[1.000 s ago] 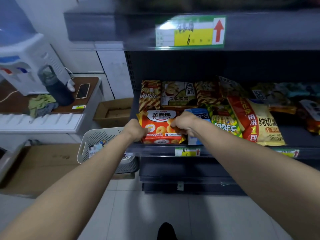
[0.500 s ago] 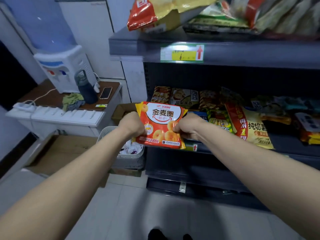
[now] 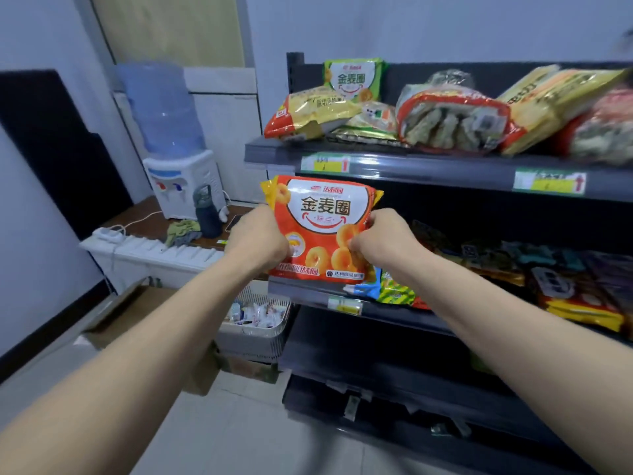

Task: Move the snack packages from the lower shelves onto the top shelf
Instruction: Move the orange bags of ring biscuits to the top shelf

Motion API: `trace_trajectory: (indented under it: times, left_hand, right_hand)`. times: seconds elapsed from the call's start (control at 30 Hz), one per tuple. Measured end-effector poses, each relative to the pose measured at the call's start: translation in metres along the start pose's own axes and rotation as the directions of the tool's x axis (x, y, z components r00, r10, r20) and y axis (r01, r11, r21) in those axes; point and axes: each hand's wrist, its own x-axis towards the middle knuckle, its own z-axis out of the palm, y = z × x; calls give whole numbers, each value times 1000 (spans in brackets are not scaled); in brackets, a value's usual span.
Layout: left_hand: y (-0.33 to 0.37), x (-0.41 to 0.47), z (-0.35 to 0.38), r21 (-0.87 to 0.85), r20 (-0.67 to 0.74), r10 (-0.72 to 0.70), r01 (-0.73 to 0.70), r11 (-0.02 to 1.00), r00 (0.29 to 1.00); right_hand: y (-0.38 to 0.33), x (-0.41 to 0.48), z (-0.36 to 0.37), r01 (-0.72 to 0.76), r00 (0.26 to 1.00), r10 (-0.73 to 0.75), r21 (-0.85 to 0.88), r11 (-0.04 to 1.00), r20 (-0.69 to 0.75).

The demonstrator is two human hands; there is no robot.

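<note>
Head camera: the fingers [image 3: 371,219] of the right hand [image 3: 383,240] are curled onto the right edge of the orange packet [image 3: 325,214], and the left hand [image 3: 255,236] grips its left edge the same way, so both hands are clenched on the one bag. It is held upright with its printed face towards the camera.

A second ago this packet lay at the front of the lower shelf [image 3: 308,294] with both hands just closing on it. Half a second ago it had come free of the row. Now it is higher again, clear of the shelf it came from, with its top edge just under the front lip of the top shelf [image 3: 428,168], near the price label [image 3: 325,162]. The blue packet [image 3: 366,286] and the green-and-yellow packet [image 3: 395,293] that sat beside it stay on the lower shelf.

For the task, the pick-up looks done and the carry upward is under way. The bag has not yet cleared the lip, and it is not on the top shelf. Up there the left end already holds a yellow chip bag [image 3: 308,114] and a green packet [image 3: 352,78] of the same brand, so free room looks tight. Many packets further right on the lower shelf are still to be moved.
</note>
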Motion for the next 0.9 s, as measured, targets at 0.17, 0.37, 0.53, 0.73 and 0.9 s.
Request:
trace_trajectory:
  times: [0.17, 0.37, 0.53, 0.73, 0.9]
  left_hand:
    - [48, -21, -37, -111, -154, 115, -132, 985, 981]
    - [96, 1, -81, -274, -313, 223, -312, 910, 923]
    - [124, 67, -108, -343, -377, 256, -391, 854, 890]
    - [144, 167, -111, -318, -385, 344, -472, 822, 857]
    - [152, 245, -97, -347, -322, 407, -506, 789, 855]
  right_hand:
    - [-32, -17, -52, 132, 983, -127, 25, 991, -135]
    - [-81, 5, -95, 286, 920, -248, 86, 954, -305]
    - [-119, 51, -115, 349, 879, -288, 100, 932, -381]
    - [-139, 133, -115, 314, 874, -219, 161, 936, -434]
    - [-141, 207, -111, 244, 893, -133, 214, 946, -430]
